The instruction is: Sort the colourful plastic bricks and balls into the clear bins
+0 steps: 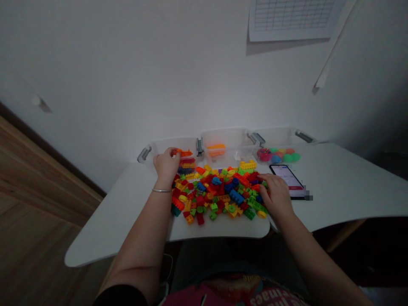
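Note:
A heap of colourful toy building bricks (219,197) covers the middle of the table. My left hand (166,165), a thin bracelet at its wrist, is over the front of the left clear bin. Its fingers are closed on an orange toy brick (184,153). Red, orange and dark blue bricks show in and through that left bin (162,146). At the heap's right edge rests my right hand (276,193), thumb and fingers apart. Its fingertips touch or nearly touch red bricks (254,176) there; no brick is plainly held.
The middle clear bin (228,135) holds orange pieces (216,148). In the right clear bin (277,135) lie several coloured round pieces (283,154). A phone (288,178) lies beside my right hand on the white table (344,182). The wall (191,76) stands behind the bins.

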